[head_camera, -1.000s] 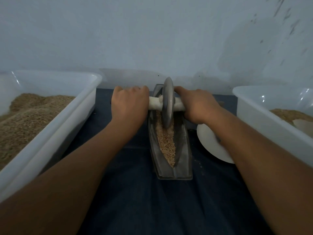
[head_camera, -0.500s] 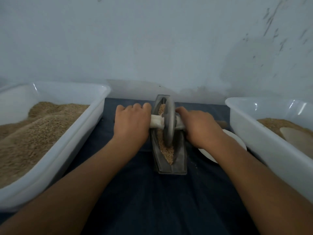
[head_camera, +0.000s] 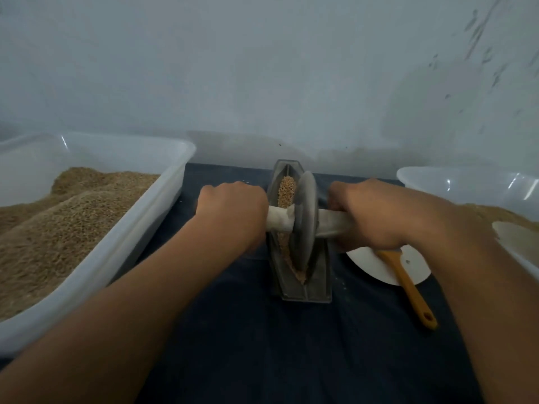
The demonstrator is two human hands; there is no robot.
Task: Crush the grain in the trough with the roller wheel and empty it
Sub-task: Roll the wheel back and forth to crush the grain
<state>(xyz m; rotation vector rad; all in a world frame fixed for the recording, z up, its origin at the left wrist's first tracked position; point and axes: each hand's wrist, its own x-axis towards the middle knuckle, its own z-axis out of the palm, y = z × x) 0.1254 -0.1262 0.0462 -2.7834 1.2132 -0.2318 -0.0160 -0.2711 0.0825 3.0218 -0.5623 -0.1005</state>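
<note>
Both hands hold one tool. The left hand [head_camera: 233, 218] has its fingers curled tight round the left end of the white handle [head_camera: 278, 220]. The right hand [head_camera: 372, 214] has its fingers curled round the right end of the same handle. The handle goes straight through the middle of the roller wheel [head_camera: 304, 221], so one hand is on each side of the wheel.

The roller wheel is grey and round and stands up on its edge. It sits down inside the trough [head_camera: 316, 282], at the part of the trough near the person. The trough is a long grey boat shape, and it lies on a dark blue cloth [head_camera: 248, 345], pointing away toward the wall [head_camera: 262, 68].

Grain [head_camera: 285, 191] fills the far part of the trough behind the wheel. A little more grain shows under the wheel at the near end.

A big white tub [head_camera: 163, 193] stands on the left, just beside the left arm, full of brown grain. Another white tub [head_camera: 437, 176] stands on the right with grain in it too.

A white plate [head_camera: 414, 266] lies on the cloth under the right wrist. A brush with a yellow handle [head_camera: 408, 287] rests across the plate, and its end sticks out onto the cloth.
</note>
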